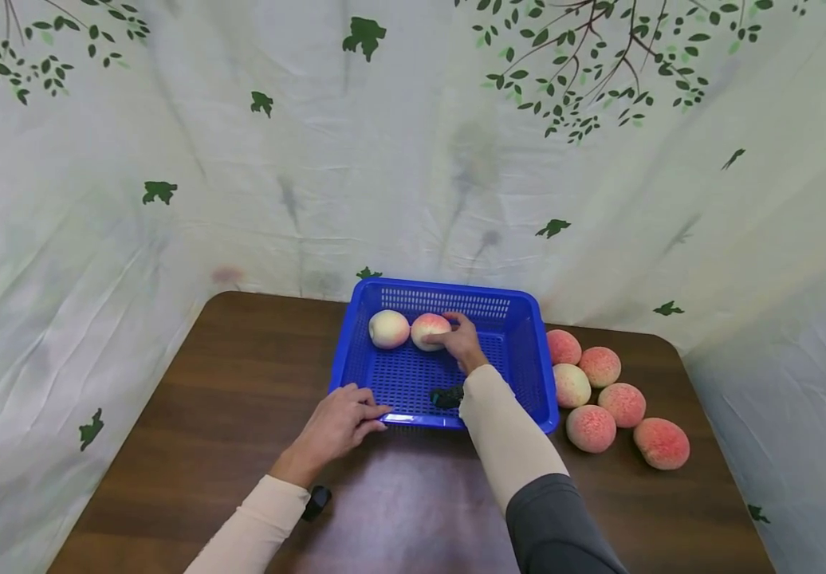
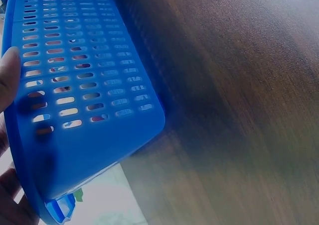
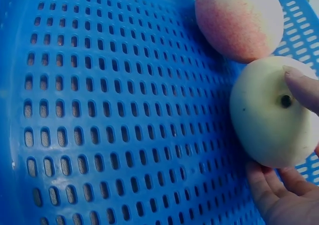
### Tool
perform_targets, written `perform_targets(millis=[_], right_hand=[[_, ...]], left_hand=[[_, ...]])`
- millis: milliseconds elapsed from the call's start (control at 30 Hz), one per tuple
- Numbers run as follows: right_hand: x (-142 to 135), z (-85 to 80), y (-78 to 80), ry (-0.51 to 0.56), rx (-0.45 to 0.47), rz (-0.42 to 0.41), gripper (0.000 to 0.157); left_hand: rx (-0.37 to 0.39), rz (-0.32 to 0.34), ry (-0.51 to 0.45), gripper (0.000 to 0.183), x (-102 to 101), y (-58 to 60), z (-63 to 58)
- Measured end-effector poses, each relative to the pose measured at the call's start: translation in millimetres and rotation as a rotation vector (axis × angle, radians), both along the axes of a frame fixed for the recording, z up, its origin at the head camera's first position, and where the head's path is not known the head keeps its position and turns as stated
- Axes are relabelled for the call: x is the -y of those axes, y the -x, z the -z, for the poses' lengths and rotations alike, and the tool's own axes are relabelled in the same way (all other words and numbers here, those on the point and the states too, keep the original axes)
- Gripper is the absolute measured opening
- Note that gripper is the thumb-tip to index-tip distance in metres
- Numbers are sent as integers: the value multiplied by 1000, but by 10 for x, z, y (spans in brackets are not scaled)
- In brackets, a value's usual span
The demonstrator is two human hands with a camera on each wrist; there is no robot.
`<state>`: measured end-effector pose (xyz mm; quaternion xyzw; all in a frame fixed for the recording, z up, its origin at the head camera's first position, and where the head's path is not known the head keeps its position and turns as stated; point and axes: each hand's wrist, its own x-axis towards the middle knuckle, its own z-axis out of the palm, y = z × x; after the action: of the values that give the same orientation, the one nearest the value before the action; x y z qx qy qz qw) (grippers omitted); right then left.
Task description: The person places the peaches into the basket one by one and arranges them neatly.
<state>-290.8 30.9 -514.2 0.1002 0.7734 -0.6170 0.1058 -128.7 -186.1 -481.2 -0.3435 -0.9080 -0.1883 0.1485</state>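
A blue plastic basket [image 1: 442,422] with slotted walls stands on the table, two peaches inside toward its back left. My right hand [image 1: 460,341] reaches into it and grips the right-hand peach [image 1: 426,328], thumb near the stem end and fingers curled round the far side. In the right wrist view this held peach [image 3: 269,120] is pale and sits right beside the other peach [image 3: 239,21], which is blushed pink. My left hand [image 1: 344,418] pinches the basket's front-left rim, thumb [image 2: 7,78] on one side of the wall and fingers on the other.
Several pink peaches and a paler one [image 1: 572,386] lie in a group on the brown table [image 1: 255,383], right of the basket. The nearest peach [image 1: 661,443] sits toward the table's right edge. A white curtain [image 1: 399,159] with leaf prints hangs behind the table.
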Motion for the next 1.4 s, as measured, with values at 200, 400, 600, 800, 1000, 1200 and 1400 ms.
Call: perform_targets(millis=[200,400,600,800,1000,1200,1400], right_hand=[[-50,-13,-12,-7,2,-14,71],[-93,-22,-27,13,-1,-21,69],[-121,-49,-62,19,7,-41,68],[-202,-217,-94,18,38,-69,70],[-308,-517,-138,25,-5,-72,70],[-476,-730,-245,39,-43,-77,72],[-712,-804,-356,53,-59,-66,72]], left_hand=[[2,5,-3,23,0,4,4],[3,5,-3,23,-8,5,5],[7,-1,-2,22,10,-11,-5],[33,-2,11,22,10,-16,-19],[52,-16,28,25,-13,-7,-35],[54,-35,46,25,-14,-6,-44],[72,-55,65,25,-58,-5,-50]])
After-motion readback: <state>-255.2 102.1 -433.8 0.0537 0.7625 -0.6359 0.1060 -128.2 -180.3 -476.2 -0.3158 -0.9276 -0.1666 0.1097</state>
